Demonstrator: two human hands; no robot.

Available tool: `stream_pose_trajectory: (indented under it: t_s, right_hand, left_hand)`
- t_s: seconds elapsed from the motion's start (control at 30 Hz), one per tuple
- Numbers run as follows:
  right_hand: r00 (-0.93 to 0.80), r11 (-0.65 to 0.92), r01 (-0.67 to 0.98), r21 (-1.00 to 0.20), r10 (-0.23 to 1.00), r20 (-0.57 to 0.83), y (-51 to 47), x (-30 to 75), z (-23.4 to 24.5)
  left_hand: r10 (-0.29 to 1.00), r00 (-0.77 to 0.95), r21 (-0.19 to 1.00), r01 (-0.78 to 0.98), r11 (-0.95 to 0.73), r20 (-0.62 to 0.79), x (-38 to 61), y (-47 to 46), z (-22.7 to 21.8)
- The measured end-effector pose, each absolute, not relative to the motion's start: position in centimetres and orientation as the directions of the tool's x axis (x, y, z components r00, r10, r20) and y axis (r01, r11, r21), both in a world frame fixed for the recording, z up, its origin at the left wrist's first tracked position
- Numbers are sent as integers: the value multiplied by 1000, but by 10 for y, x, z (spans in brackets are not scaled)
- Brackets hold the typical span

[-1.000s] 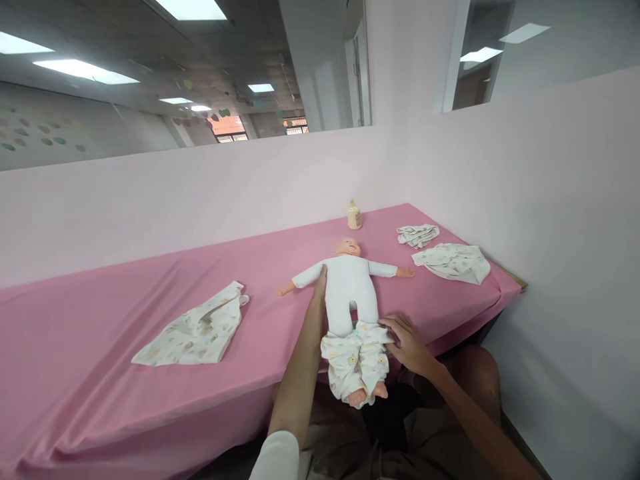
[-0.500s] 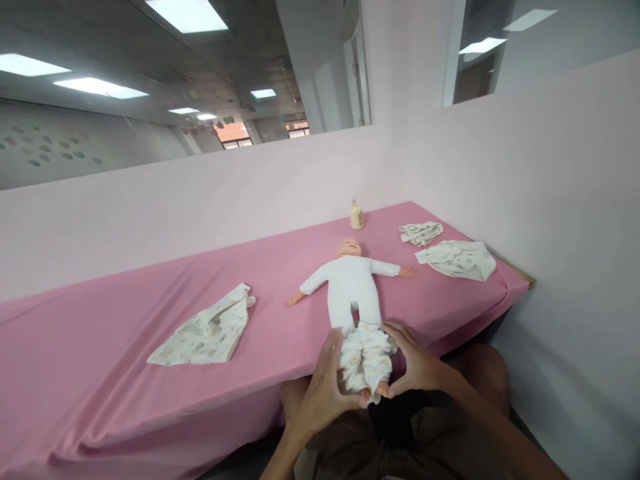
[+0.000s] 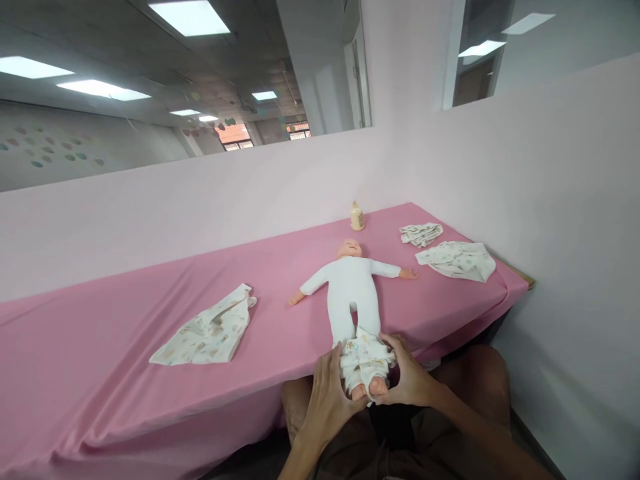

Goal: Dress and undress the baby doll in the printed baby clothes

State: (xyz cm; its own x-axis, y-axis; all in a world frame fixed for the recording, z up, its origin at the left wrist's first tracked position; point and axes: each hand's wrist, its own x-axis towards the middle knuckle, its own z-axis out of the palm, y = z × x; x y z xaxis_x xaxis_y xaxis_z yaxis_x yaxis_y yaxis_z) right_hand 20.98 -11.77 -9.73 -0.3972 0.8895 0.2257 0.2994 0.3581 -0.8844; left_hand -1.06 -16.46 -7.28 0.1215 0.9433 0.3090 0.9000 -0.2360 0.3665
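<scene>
So there's this worktop [image 3: 285, 293] covered in a wrinkly pink sheet [image 3: 100, 347], with a cream pump-style bottle [image 3: 357, 219] standing near the back wall [image 3: 200, 210]. Two pale printed cloths sit by the right end: a bunched-up one [image 3: 421, 234] and, just beside it, a flatter one [image 3: 457, 260]. Another printed cloth [image 3: 207, 332] lies off left, kinda creased. Above the wall, a long glass panel [image 3: 165, 73] shows bright ceiling lights [image 3: 190, 18] and pastel dots [image 3: 70, 157].

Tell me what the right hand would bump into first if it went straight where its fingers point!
Probably the doll's white-covered leg, just ahead of the right hand, which is at the printed garment. The exact depth is hard to tell.
</scene>
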Motion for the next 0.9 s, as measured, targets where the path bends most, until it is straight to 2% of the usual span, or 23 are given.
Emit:
stream_pose_trajectory:
  t_s: [0.07, 0.17, 0.23, 0.3, 0.5, 0.6, 0.67, 0.77, 0.9]
  right_hand:
    - [-383, 323, 265, -908, 900, 209, -121, 208, -91]
    - [-382, 313, 237, -920, 900, 208, -126, 209, -81]
    - [-390, 306, 231, -924, 899, 200, -130, 211, -75]
    - [-382, 267, 235, -935, 909, 164, -135, 213, -70]
    - [-384, 180, 165, -970, 917, 105, -146, 216, -54]
    - [-414, 180, 148, -972, 904, 105, -148, 218, -45]
    - [-455, 158, 128, -979, 886, 83, -148, 220, -39]
    - [-547, 44, 81, -996, 837, -8, -145, 228, -33]
    - [-682, -45, -3, -999, 731, -31, -137, 245, -26]
  left_hand:
    - [933, 103, 372, 898, -236, 344, -9, -163, -68]
    - [910, 137, 316, 909, -273, 391, -8, -161, -58]
    - [905, 159, 284, 915, -285, 395, -8, -162, -52]
    - [922, 142, 304, 917, -260, 361, -9, -165, -46]
    - [1000, 21, 602, 798, -25, 13, -2, -178, -35]
    - [996, 16, 724, 688, 54, -90, 1, -182, -34]
    - [990, 85, 815, 578, 43, -113, -1, -183, -34]
    - [948, 294, 944, 330, 17, -119, -7, -186, -27]
    - [863, 488, 991, 53, 122, -132, -20, -187, -13]
